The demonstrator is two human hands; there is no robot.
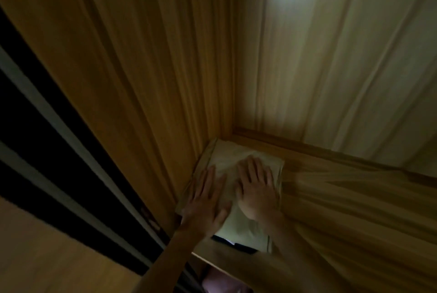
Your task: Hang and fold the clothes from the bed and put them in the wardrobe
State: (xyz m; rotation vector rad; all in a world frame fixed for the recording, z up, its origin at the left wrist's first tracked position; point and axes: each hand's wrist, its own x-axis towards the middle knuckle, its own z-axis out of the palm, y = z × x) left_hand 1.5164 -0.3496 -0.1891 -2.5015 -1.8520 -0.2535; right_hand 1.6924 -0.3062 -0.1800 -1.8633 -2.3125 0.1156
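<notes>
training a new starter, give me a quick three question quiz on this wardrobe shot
1. True or false: the left hand and right hand lie flat on the folded garment.
2. Where on the shelf does the garment sit? A) in the corner by the left wall B) at the far right end C) hanging over the front edge
3. Fill in: the shelf is made of ____.

Key: 1 true; 2 A; 3 wood.

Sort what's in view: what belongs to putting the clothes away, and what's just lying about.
Job: folded garment in the corner; shelf; left hand and right hand, both flat on the garment.
Lying about: dark object under the garment's front edge; door rails at left; pinkish thing below the shelf, too dim to identify.
</notes>
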